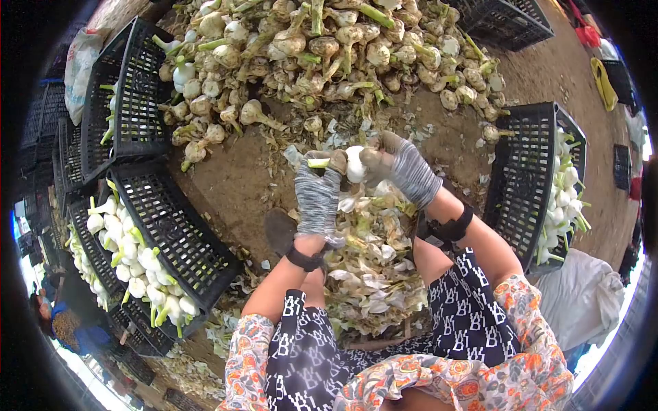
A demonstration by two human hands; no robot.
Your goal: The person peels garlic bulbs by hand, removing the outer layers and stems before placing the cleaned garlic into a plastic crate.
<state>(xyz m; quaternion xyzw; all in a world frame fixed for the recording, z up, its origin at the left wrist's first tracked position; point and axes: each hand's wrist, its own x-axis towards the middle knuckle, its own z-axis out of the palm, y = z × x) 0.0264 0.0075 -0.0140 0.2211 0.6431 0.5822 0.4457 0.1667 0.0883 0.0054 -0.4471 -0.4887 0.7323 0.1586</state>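
My left hand (320,185), in a grey striped glove, is closed round the green stem of a garlic bulb. The white, peeled bulb (356,164) sits between my two hands. My right hand (401,168), gloved the same way, has its fingers pressed against the bulb's right side. Below my hands, between my legs, lies a heap of loose garlic skins (373,267). Beyond them rises a large pile of dirty, unpeeled garlic (329,51) with stems.
Black crates with white garlic stand at the left (175,236) and right (524,185). Another black crate (140,89) is at the upper left, one (504,24) at the upper right. A white sack (579,298) lies at the lower right. A person (68,322) is at the far left.
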